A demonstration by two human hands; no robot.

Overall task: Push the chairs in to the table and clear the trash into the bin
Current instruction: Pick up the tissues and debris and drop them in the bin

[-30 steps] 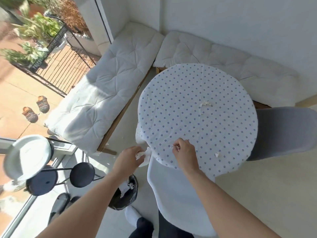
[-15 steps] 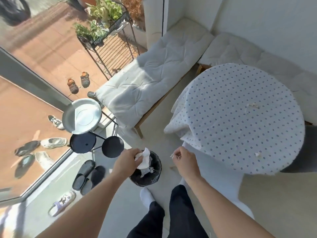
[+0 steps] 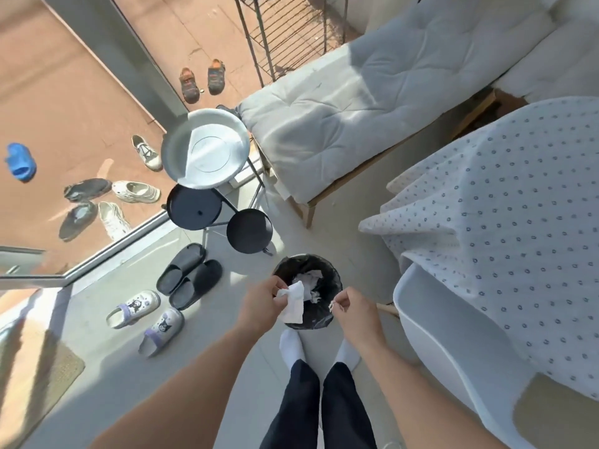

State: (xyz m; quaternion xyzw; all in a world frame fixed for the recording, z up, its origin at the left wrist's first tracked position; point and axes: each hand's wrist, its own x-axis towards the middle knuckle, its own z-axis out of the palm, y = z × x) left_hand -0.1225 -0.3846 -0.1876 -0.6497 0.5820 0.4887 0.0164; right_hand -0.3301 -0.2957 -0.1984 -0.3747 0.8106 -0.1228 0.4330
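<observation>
A small black-lined bin (image 3: 327,270) stands on the floor just ahead of my feet, with crumpled white paper inside. My left hand (image 3: 261,301) is over its left rim, shut on a white tissue (image 3: 294,302) that hangs above the opening. My right hand (image 3: 355,309) is at the right rim, pinching a tiny scrap of trash (image 3: 332,305) between fingertips. The round table with a dotted cloth (image 3: 505,228) is at the right. A white chair (image 3: 434,338) is tucked under its near edge.
A tiered stand with a metal tray (image 3: 206,153) and two black discs stands beyond the bin. Black slippers (image 3: 189,276) and patterned clogs (image 3: 146,319) lie on the floor at left. A cushioned bench (image 3: 366,102) runs along the back. Glass door at left.
I have turned from the table toward the floor. Both hands carried the tissue and scrap from the table edge to over the bin.
</observation>
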